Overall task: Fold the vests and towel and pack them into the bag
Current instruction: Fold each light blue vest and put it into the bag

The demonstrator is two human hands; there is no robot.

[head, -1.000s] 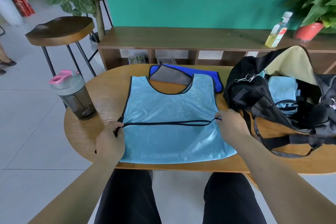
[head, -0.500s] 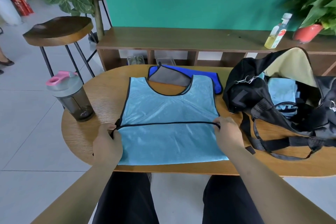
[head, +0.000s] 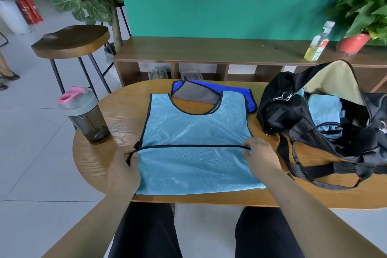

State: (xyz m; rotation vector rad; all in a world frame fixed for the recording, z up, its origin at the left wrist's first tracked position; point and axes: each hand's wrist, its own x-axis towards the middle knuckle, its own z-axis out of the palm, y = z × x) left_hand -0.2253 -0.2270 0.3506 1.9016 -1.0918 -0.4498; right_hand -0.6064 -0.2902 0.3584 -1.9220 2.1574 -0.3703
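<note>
A light blue mesh vest [head: 194, 132] with black trim lies flat on the oval wooden table [head: 109, 157]. A black-trimmed hem runs straight across its middle. My left hand [head: 123, 167] pinches the left end of that hem, and my right hand [head: 259, 156] pinches the right end. Behind the vest lie a grey towel [head: 194, 95] and a dark blue vest [head: 249, 100] under it. An open black duffel bag [head: 293, 115] sits at the right with a folded light blue vest [head: 324, 111] inside.
A shaker bottle [head: 83, 115] with a pink lid stands at the table's left end. The bag's straps [head: 303, 169] trail toward the front edge. A stool [head: 71, 42] stands at the back left; a low shelf [head: 209, 52] carries a bottle [head: 318, 42] and potted plant.
Both hands have pulled the hem taut and straight across the vest, and the cloth below it lies smoother. The bag and the towel stay where they were.
</note>
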